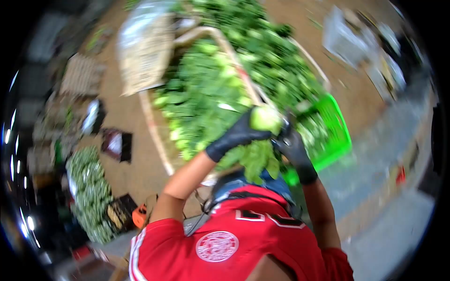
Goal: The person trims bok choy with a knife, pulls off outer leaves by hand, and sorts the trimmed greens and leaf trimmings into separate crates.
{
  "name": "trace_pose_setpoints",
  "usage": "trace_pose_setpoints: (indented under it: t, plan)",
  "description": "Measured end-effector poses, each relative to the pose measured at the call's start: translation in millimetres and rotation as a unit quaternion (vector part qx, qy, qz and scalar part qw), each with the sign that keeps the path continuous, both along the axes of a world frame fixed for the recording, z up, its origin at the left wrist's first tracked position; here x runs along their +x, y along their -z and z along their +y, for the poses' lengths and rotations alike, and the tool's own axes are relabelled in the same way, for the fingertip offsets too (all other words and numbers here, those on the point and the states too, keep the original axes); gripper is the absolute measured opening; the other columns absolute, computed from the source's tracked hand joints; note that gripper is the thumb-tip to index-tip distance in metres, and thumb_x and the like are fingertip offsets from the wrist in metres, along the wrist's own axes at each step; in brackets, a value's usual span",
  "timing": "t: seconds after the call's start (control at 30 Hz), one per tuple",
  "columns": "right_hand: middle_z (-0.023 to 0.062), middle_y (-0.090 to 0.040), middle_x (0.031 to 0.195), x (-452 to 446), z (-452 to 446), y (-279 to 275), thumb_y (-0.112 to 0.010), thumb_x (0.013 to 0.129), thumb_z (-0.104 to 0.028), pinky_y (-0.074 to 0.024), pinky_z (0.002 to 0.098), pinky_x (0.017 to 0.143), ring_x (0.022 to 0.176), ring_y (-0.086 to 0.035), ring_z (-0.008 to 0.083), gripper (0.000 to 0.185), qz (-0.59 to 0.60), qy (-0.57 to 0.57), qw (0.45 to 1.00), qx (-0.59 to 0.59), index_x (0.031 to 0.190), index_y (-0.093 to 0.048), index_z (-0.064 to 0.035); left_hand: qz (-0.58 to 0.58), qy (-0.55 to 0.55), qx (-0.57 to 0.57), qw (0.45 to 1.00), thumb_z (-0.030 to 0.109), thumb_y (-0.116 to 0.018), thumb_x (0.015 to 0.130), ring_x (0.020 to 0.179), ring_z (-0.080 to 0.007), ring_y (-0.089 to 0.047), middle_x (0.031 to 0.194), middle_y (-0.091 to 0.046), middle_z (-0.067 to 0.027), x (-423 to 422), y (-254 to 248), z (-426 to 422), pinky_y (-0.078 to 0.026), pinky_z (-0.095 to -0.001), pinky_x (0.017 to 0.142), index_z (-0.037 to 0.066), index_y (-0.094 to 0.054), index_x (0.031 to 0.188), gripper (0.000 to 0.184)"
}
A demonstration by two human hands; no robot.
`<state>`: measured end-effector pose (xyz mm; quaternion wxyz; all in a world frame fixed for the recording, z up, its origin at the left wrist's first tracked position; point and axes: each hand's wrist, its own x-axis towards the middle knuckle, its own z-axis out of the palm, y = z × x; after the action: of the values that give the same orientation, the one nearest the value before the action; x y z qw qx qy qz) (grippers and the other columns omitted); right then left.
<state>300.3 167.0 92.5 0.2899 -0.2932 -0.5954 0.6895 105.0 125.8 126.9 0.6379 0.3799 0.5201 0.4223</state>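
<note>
My left hand (240, 132), in a black glove, is closed round a head of leafy greens (265, 119). Its pale, rounded base points up and away from me, while its leaves hang down towards my waist. My right hand (293, 146), also gloved in black, is beside that base with its fingers curled. Something dark and shiny shows at those fingers, but blur hides what it is. Just beyond my hands lies a wooden-edged bin (253, 93) full of similar greens. Under and beside my right forearm stands a bright green plastic crate (338, 122) with greens inside.
A second heap of greens (267, 56) fills the bin section at the far right. Plastic and brown sacking (147, 51) drape over the left bin's corner. Bagged green produce (89, 192) lies at the left, near an orange object (139, 216). White containers (344, 37) stand at the upper right.
</note>
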Motion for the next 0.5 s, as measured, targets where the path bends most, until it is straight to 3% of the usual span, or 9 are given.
trace_pose_setpoints:
  t: [0.03,0.07,0.13,0.2,0.23,0.27,0.5]
  plan:
    - [0.0052,-0.061,0.087,29,5,6,-0.065,0.076,-0.011,-0.0456,0.0276,0.069,0.076,-0.055,0.0116,0.03,-0.088,-0.003,0.996,-0.019,0.103,-0.059,-0.0012,0.002,-0.007,0.017,1.0,0.014,-0.079,0.062,0.103,-0.0178,-0.052,0.115,-0.051,-0.0123,17,7,7,-0.044,-0.0331,0.09,0.001,-0.035,0.126,0.078]
    - [0.0066,-0.061,0.078,53,10,8,-0.064,0.076,-0.011,-0.0462,0.028,0.059,0.066,-0.059,0.0164,0.012,-0.1,0.001,0.986,0.134,0.085,-0.062,-0.0029,0.017,-0.021,0.036,0.999,0.011,-0.078,0.062,0.099,-0.0176,-0.055,0.112,-0.053,-0.0113,39,11,5,-0.046,-0.0315,0.087,0.001,-0.037,0.124,0.075]
    - [0.0102,-0.058,0.066,100,-2,3,-0.065,0.074,-0.012,-0.0451,0.0331,0.051,0.058,-0.058,0.0263,0.013,-0.32,0.091,0.856,0.396,0.068,-0.058,-0.0038,0.092,-0.019,0.102,0.99,0.01,-0.077,0.063,0.098,-0.0177,-0.055,0.108,-0.055,-0.0103,78,17,-4,-0.046,-0.0304,0.085,0.0,-0.039,0.121,0.07]
    - [0.0124,-0.052,0.058,126,-5,-12,-0.066,0.07,-0.015,-0.0425,0.0379,0.046,0.054,-0.053,0.0328,0.02,-0.352,0.104,0.84,0.399,0.061,-0.053,-0.0047,0.085,-0.013,0.107,0.991,0.01,-0.077,0.062,0.096,-0.0187,-0.055,0.105,-0.055,-0.011,117,13,-2,-0.046,-0.0303,0.084,0.0,-0.039,0.119,0.069]
    - [0.012,-0.051,0.059,139,-10,-5,-0.067,0.068,-0.016,-0.0426,0.0382,0.048,0.054,-0.054,0.0313,0.019,-0.359,0.117,0.833,0.405,0.062,-0.052,-0.0054,0.15,0.013,0.123,0.981,0.011,-0.078,0.061,0.095,-0.0192,-0.056,0.103,-0.056,-0.0125,131,25,0,-0.046,-0.0311,0.082,0.0,-0.038,0.119,0.071]
    - [0.0107,-0.052,0.059,102,-4,-15,-0.065,0.07,-0.019,-0.043,0.0384,0.048,0.054,-0.055,0.0304,0.019,-0.373,0.119,0.829,0.4,0.063,-0.052,-0.0067,0.144,0.015,0.124,0.982,0.013,-0.078,0.061,0.091,-0.0208,-0.058,0.1,-0.057,-0.0136,99,22,10,-0.047,-0.0321,0.079,-0.001,-0.04,0.117,0.069]
    - [0.0063,-0.054,0.061,129,-22,-2,-0.06,0.074,-0.024,-0.044,0.0385,0.048,0.054,-0.056,0.0271,0.017,-0.422,0.169,0.82,0.347,0.066,-0.053,-0.0103,0.175,0.087,0.12,0.973,0.017,-0.079,0.061,0.088,-0.0246,-0.062,0.096,-0.061,-0.0174,144,30,16,-0.05,-0.0348,0.077,-0.001,-0.041,0.112,0.066]
